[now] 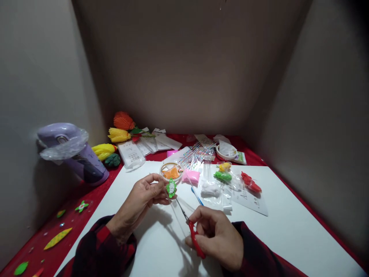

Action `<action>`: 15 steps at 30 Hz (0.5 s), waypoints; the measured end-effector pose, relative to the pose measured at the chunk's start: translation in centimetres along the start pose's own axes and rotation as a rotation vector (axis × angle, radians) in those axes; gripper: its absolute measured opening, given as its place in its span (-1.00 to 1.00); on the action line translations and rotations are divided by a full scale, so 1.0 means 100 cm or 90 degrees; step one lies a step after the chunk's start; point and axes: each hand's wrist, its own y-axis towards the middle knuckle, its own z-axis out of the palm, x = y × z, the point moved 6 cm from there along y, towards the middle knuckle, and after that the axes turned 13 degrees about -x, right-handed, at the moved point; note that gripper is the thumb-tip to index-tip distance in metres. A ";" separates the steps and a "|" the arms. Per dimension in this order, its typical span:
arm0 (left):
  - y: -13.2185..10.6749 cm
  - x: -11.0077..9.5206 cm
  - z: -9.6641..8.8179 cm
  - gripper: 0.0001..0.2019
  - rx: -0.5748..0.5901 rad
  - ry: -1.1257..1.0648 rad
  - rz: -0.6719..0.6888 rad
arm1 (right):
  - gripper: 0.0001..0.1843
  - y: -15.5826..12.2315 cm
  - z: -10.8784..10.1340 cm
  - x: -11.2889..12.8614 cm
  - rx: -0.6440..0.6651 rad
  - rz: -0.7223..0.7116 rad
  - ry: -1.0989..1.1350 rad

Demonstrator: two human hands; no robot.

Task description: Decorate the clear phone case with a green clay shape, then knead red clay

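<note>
Between its thumb and fingers my left hand pinches a small flower piece, green around the edge with a white textured middle. My right hand grips red-handled scissors. Their metal blades point up and left, with the tip just below the flower piece. Whether the tip touches it, I cannot tell. Behind my hands lie a round hoop-like ring around an orange packet, and a pink packet. A thin blue stick rests near my right fingers.
Wrapped clay pieces in yellow, green and red lie on the white board. Gem sticker sheets are at the back. On the left stand a purple cup and fluffy flowers.
</note>
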 end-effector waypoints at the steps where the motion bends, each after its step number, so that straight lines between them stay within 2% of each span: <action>1: -0.001 0.000 0.000 -0.74 0.000 0.002 0.000 | -0.80 0.001 0.000 0.001 -0.001 -0.001 -0.003; 15: -0.001 -0.001 0.004 -0.83 0.025 0.013 0.020 | -0.81 0.001 -0.001 0.002 0.005 0.009 -0.021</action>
